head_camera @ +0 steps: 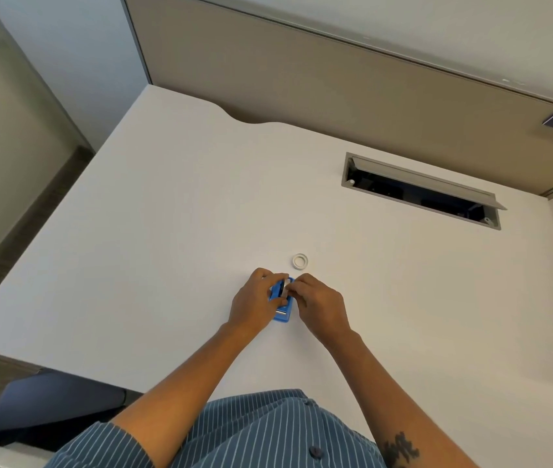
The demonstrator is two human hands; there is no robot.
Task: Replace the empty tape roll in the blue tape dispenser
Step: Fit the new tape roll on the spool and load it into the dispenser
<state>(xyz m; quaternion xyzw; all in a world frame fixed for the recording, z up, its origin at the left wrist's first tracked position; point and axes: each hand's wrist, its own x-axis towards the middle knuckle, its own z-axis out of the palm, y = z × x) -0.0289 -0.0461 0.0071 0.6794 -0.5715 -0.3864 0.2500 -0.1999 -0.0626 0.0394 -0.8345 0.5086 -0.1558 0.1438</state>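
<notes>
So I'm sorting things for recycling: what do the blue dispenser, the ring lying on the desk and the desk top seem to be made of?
Dispenser: probably moulded plastic, going by its even blue colour and slight sheen, with a small shiny strip, maybe metal. Ring: white and thin-walled, either plastic or card, too small to tell. Desk top: smooth matte white, likely laminate.

both forearms extended forward; left hand (257,298) and right hand (320,300) fingers curled, fingertips meeting.
</notes>
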